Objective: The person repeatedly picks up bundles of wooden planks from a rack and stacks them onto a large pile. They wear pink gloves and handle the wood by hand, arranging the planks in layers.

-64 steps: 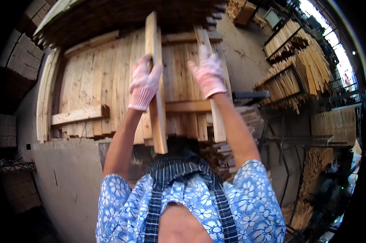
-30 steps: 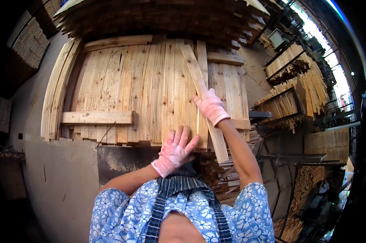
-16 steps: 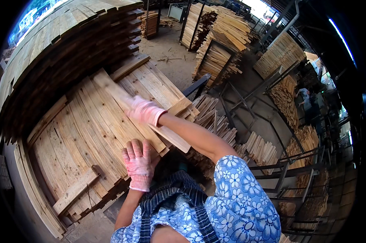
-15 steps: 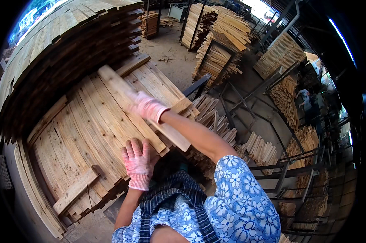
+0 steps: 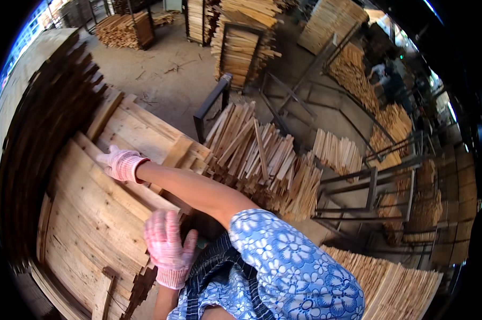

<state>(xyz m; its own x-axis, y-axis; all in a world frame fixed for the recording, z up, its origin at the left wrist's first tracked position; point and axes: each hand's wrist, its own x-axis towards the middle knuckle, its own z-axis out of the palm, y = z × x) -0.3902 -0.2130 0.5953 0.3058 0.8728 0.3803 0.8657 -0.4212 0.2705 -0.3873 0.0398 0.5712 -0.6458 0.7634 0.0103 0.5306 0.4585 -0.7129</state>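
Note:
My right hand (image 5: 122, 164), in a pink-and-white knit glove, reaches across a wooden board (image 5: 151, 198) and grips it near its middle. Its fingers bend over the board's left side and are partly hidden. The board lies along the right side of a layer of pale planks (image 5: 94, 200). My left hand (image 5: 169, 246), gloved alike, is slightly blurred at the near ends of the planks. Its fingers point up with the thumb apart, and nothing is in it. I cannot tell whether it touches the planks.
A tall dark-sided plank stack (image 5: 49, 133) stands at the left. Past my right arm lie a heap of loose sticks (image 5: 251, 154) and a black metal post (image 5: 211, 104). Metal frames (image 5: 369, 192) stand farther right; a bundled stick stack (image 5: 385, 282) is at lower right.
The view has swung to the right. The board, raised at an angle before, now lies along the planks with my right hand still on it. My left hand has come off the plank surface toward the near ends.

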